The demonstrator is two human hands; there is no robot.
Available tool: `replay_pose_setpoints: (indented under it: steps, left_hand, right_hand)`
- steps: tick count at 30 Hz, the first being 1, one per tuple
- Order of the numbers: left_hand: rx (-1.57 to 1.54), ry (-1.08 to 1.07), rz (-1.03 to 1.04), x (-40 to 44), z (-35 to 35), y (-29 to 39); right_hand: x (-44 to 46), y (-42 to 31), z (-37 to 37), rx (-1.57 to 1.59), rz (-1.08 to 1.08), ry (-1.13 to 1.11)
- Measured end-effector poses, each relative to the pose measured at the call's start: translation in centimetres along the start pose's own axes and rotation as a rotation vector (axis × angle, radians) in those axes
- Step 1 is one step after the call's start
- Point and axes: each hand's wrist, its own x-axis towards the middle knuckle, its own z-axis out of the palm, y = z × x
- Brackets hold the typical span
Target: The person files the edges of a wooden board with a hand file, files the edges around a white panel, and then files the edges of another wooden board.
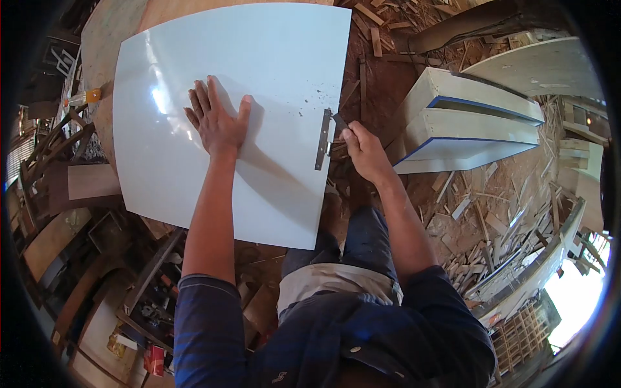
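A large white glossy panel (284, 58) lies flat before me, with small dark flecks near its right edge. My left hand (221, 123) rests on the panel, its fingers spread and holding nothing. At the panel's right edge, my right hand (367, 150) is wrapped round the dark handle of a tool (339, 121). The tool's head meets the upper end of a dark, narrow metal strip (321, 150) lying along that edge. A small shiny metal part (328, 149) sits beside the strip. What kind of tool it is cannot be made out.
Pale wooden box frames with blue edges (453, 139) stand at the right. Wood scraps (479, 226) litter the floor. An orange-capped bottle (87, 97) lies left of the panel. Curved wooden pieces (58, 242) and a red box (154, 359) are at the lower left.
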Motion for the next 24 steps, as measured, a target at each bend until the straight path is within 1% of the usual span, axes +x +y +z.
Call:
replay_pose_setpoints:
  steps: [3, 7, 9, 13, 14, 16, 19, 22, 24]
  left_hand:
    - [0.005, 0.004, 0.002, -0.1, 0.1, 0.0]
    - [0.007, -0.006, 0.010, 0.4, -0.3, 0.1]
    - [-0.003, -0.044, -0.011, 0.1, -0.3, 0.1]
    - [0.006, -0.022, -0.006, 0.1, 0.2, 0.0]
    - [0.005, -0.019, -0.004, 0.0, 0.2, -0.1]
    - [0.005, -0.014, 0.001, 0.3, 0.0, 0.0]
    - [0.004, -0.023, 0.003, 0.0, 0.0, -0.2]
    - [0.014, -0.008, 0.002, 0.0, -0.1, -0.3]
    - [-0.002, -0.014, -0.005, 0.0, -0.3, 0.1]
  right_hand:
    - [-0.9, -1.0, -0.2, -0.009, 0.046, 0.010]
    - [-0.7, -1.5, -1.1, 0.009, 0.008, -0.020]
    - [-0.8, -1.5, -0.5, 0.027, 0.033, 0.005]
    - [-1.1, -2.2, 1.1, 0.006, 0.102, 0.062]
    - [-0.3, -1.5, 2.3, -0.044, -0.057, 0.089]
    - [0.3, -1.8, 2.0, -0.061, -0.045, 0.070]
    - [-0.4, -0.4, 1.3, 0.095, 0.019, 0.081]
    - [-1.5, -0.3, -1.5, 0.220, 0.234, 0.039]
    - [-1.9, -0.5, -1.5, 0.131, 0.187, 0.010]
